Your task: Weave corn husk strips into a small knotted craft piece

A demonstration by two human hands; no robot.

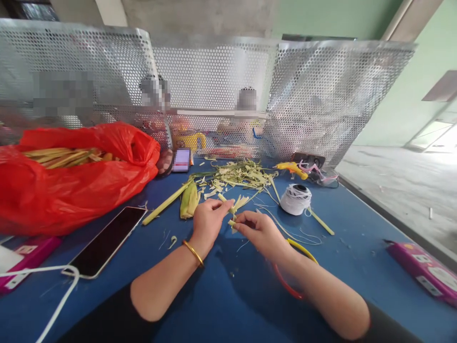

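Observation:
Both my hands meet over the blue table (221,295) and pinch one small pale-green leaf strip (233,215). My left hand (207,220), with a gold bangle at the wrist, has its fingers closed on the strip's upper part. My right hand (257,231) pinches the lower end. Just beyond my hands lies a heap of cut leaf scraps (243,175). A folded green leaf bundle (189,200) rests left of my left hand. A spool of white thread (295,198) stands to the right, with loose thread trailing toward my right wrist.
A red plastic bag (71,186) full of leaf strips fills the left. A phone (107,240) with a white cable lies near it. Pink boxes (424,271) sit at both table edges. A yellow glue gun (291,168) lies by the perforated metal screen (214,81); people sit behind it.

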